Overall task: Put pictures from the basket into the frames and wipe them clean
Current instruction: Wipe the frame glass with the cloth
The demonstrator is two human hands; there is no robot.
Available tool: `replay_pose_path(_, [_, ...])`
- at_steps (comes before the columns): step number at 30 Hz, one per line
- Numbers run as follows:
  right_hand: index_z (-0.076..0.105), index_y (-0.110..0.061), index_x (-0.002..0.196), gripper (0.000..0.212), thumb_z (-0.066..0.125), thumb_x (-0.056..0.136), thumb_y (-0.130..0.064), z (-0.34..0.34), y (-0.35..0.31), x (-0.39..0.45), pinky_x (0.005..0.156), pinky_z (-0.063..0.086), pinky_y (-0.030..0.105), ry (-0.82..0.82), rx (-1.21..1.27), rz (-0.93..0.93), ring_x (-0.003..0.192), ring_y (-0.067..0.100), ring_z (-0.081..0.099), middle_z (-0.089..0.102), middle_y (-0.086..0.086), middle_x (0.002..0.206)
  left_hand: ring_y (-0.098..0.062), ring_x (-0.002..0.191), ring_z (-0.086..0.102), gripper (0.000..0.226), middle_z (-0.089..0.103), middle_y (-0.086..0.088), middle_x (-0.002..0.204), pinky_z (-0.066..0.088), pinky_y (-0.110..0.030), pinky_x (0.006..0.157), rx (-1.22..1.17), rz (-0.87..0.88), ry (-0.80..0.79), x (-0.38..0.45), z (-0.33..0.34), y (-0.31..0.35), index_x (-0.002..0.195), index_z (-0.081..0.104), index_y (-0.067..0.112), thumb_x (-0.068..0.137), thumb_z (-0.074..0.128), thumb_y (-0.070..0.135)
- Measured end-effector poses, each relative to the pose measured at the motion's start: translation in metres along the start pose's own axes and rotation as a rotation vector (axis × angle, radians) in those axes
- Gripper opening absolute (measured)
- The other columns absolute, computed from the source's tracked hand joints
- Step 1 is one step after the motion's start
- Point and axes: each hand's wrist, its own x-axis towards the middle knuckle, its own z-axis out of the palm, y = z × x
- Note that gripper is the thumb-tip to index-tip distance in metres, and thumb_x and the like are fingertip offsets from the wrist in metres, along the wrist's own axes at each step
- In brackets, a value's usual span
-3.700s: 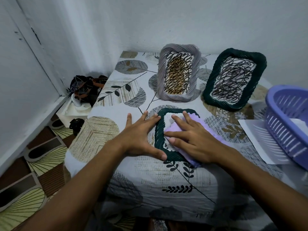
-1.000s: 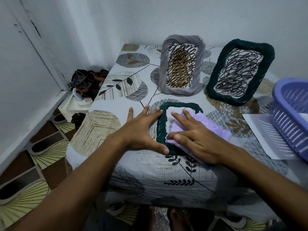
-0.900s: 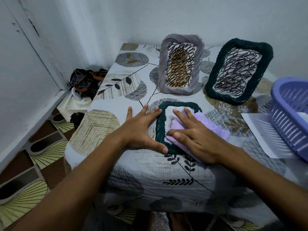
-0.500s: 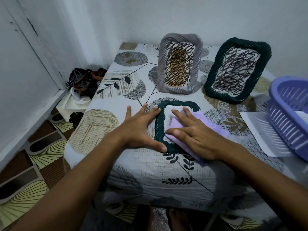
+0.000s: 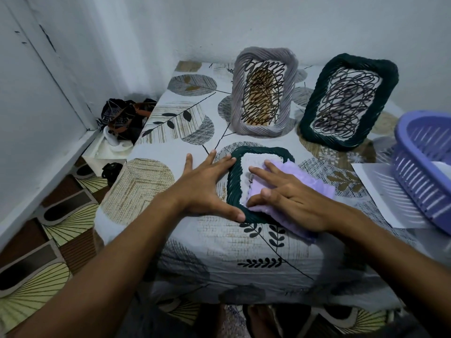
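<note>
Lilac cloth (image 5: 290, 189) sits under your right hand (image 5: 290, 198), fingers spread flat, on the dark green frame (image 5: 234, 189) lying centre-frame near the table edge (image 5: 244, 259); left hand (image 5: 205, 189), splayed, only braces its side, so a hard stroke could skid it off.

Both forearms are bare from the bottom edge up to the wrists, with no sleeve in view. The left hand (image 5: 203, 189) and right hand (image 5: 289, 201) wear no rings, watch or gloves; fingernails are short and unpainted.
</note>
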Motion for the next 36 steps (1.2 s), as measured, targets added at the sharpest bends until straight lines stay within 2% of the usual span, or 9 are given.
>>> replay_pose_path(3, [0.071,-0.038,0.105,0.067,0.014,0.086,-0.069,-0.003,-0.002,0.001,0.118,0.0,0.023,0.015,0.061,0.002,0.147,0.006,0.0,0.028,-0.003,0.156,-0.001,0.141,-0.022,0.133,0.0,0.014,0.16,-0.024,-0.051,0.112,-0.004,0.002,0.005,0.0,0.0,-0.001,0.153,0.004,0.033,0.043,0.053,0.092])
replay_pose_path(7, [0.069,-0.034,0.112,0.073,0.01,0.088,-0.07,-0.002,-0.005,-0.001,0.119,0.003,0.03,-0.004,-0.01,-0.003,0.147,0.009,0.001,0.025,-0.004,0.157,-0.002,0.142,-0.021,0.133,0.001,0.013,0.16,-0.023,-0.052,0.112,-0.005,0.005,0.004,0.0,0.0,-0.001,0.153,0.004,0.033,0.043,0.052,0.092])
replay_pose_path(10, [0.073,-0.023,0.107,0.061,0.02,0.095,-0.052,-0.005,-0.006,-0.002,0.115,0.0,0.015,0.02,0.063,-0.01,0.14,-0.005,0.01,0.035,0.001,0.152,-0.001,0.143,-0.02,0.134,0.002,0.013,0.16,-0.022,-0.052,0.112,-0.007,0.004,0.01,0.0,0.0,-0.001,0.153,0.006,0.033,0.043,0.053,0.091])
replay_pose_path(14, [0.07,-0.035,0.111,0.074,0.011,0.085,-0.072,-0.002,-0.002,-0.001,0.12,0.005,0.035,0.008,-0.021,0.018,0.146,0.005,0.001,0.024,-0.006,0.157,0.002,0.139,-0.024,0.134,0.001,0.015,0.159,-0.025,-0.05,0.112,-0.024,-0.004,0.007,-0.001,-0.001,0.0,0.153,0.006,0.034,0.042,0.055,0.09])
replay_pose_path(17, [0.073,-0.032,0.103,0.066,0.019,0.087,-0.066,-0.004,-0.002,-0.001,0.119,0.006,0.03,0.022,0.033,0.016,0.146,0.005,0.005,0.031,-0.004,0.155,0.001,0.141,-0.022,0.135,0.002,0.015,0.159,-0.023,-0.051,0.112,-0.018,-0.003,0.007,0.0,0.0,0.0,0.153,0.007,0.033,0.041,0.054,0.092])
replay_pose_path(20, [0.072,-0.03,0.109,0.056,0.035,0.086,-0.065,-0.006,-0.002,-0.004,0.119,0.017,0.041,0.133,0.086,0.015,0.146,0.008,0.014,0.029,-0.006,0.155,0.0,0.141,-0.022,0.135,0.001,0.014,0.159,-0.023,-0.051,0.112,-0.015,-0.004,0.002,-0.001,-0.001,0.001,0.153,0.006,0.034,0.04,0.052,0.092])
replay_pose_path(23, [0.047,-0.035,0.139,0.062,0.037,0.088,-0.069,-0.007,-0.008,-0.01,0.118,0.016,0.05,0.258,-0.16,0.201,0.148,0.022,0.006,0.016,-0.001,0.16,0.001,0.14,-0.024,0.135,0.0,0.015,0.159,-0.022,-0.052,0.113,-0.009,-0.004,0.002,0.0,-0.002,0.001,0.153,0.005,0.034,0.041,0.052,0.092])
replay_pose_path(27, [-0.009,-0.037,0.151,0.087,0.003,0.074,-0.077,0.006,-0.016,-0.021,0.118,-0.008,0.05,-0.05,-0.41,0.426,0.142,0.03,-0.028,-0.027,0.001,0.156,0.002,0.137,-0.027,0.135,-0.002,0.017,0.157,-0.025,-0.05,0.112,-0.014,-0.006,-0.003,-0.001,-0.002,0.002,0.153,0.004,0.035,0.041,0.053,0.092])
replay_pose_path(36, [-0.008,-0.039,0.15,0.079,0.01,0.082,-0.075,-0.009,0.012,0.012,0.117,-0.01,0.047,-0.097,-0.475,0.341,0.141,0.029,-0.03,-0.021,0.001,0.158,0.009,0.117,-0.046,0.136,-0.013,0.024,0.138,-0.028,-0.046,0.11,-0.025,-0.029,-0.007,-0.003,-0.005,0.006,0.153,0.004,0.035,0.039,0.053,0.089])
